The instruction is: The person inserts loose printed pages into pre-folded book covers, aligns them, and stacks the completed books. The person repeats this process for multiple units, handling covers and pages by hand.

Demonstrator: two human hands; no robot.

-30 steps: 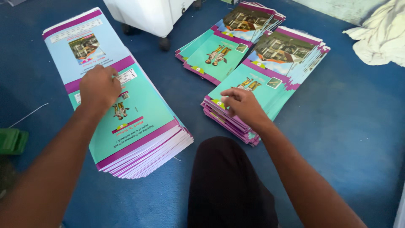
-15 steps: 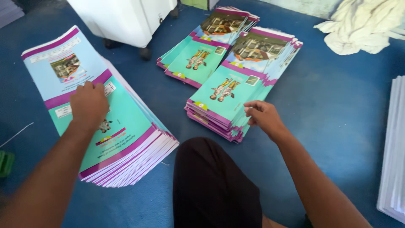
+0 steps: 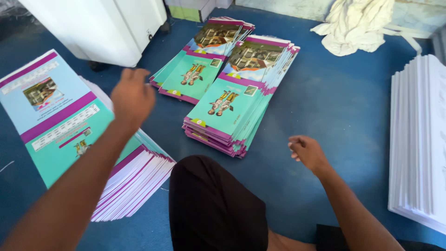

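Sheets, teal and purple, lie stacked (image 3: 69, 135) on the blue floor (image 3: 334, 107) beneath my left hand (image 3: 132, 97), which hovers empty, fingers curled, probably loosely, though motion blur hides the tips. Beyond those fingers sits a folded stack (image 3: 232, 111). My right hand (image 3: 306, 151) hangs empty just right of it, fingers loosely curled. Farther right, a white pile (image 3: 418, 139).

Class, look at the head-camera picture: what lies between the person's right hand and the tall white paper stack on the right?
Nothing: in the head view, only bare blue floor separates the right hand from the white paper stack.
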